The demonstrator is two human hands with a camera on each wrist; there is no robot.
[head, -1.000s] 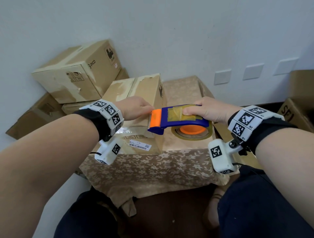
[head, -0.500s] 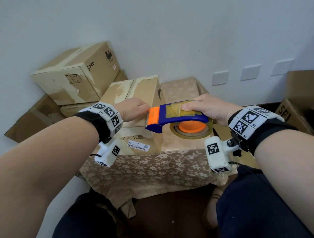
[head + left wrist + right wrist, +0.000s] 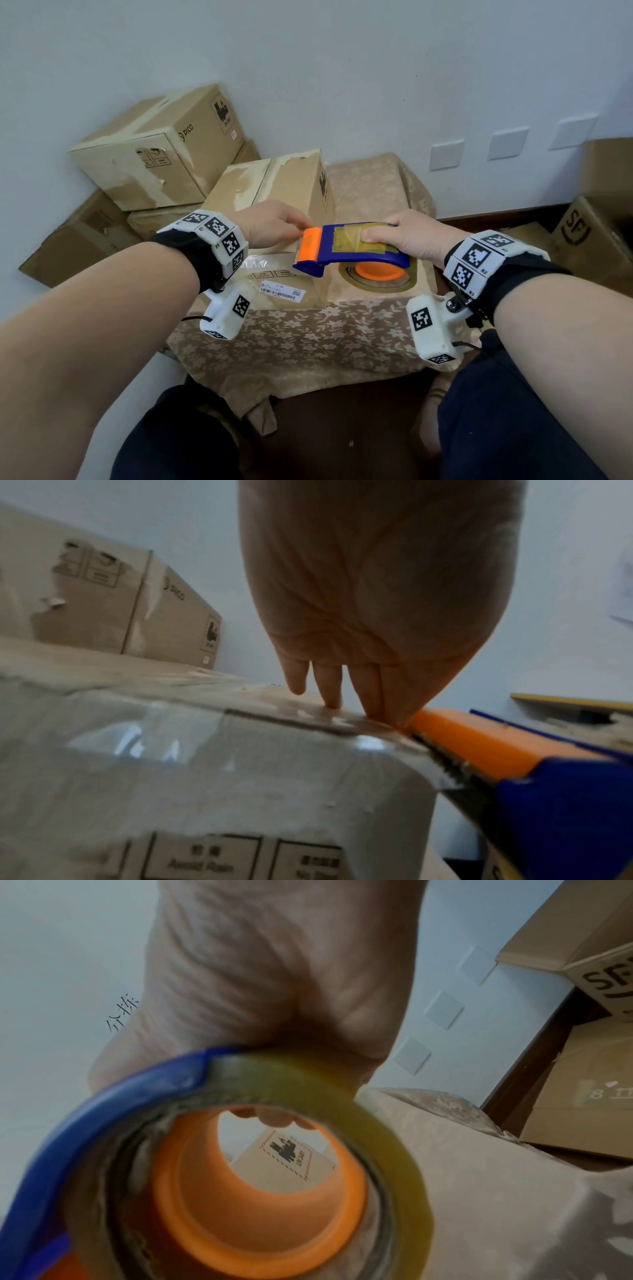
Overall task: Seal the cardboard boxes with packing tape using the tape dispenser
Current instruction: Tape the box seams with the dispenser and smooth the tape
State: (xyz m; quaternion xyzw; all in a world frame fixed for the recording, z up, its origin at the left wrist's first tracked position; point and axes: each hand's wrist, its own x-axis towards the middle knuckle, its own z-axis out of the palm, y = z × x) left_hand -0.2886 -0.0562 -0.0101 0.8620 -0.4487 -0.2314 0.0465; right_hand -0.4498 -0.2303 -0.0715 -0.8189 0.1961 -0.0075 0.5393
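Both hands barely differ from a second ago: the right hand (image 3: 412,238) still grasps the tape dispenser (image 3: 352,251), now slightly lower, while left hand (image 3: 270,224) fingers (image 3: 330,689) lie straight, pressing tape onto the cardboard box (image 3: 287,192) beyond.

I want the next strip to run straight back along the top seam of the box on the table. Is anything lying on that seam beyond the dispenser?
Only the left hand, whose fingertips press the box top beside the tape dispenser; nothing else visible.
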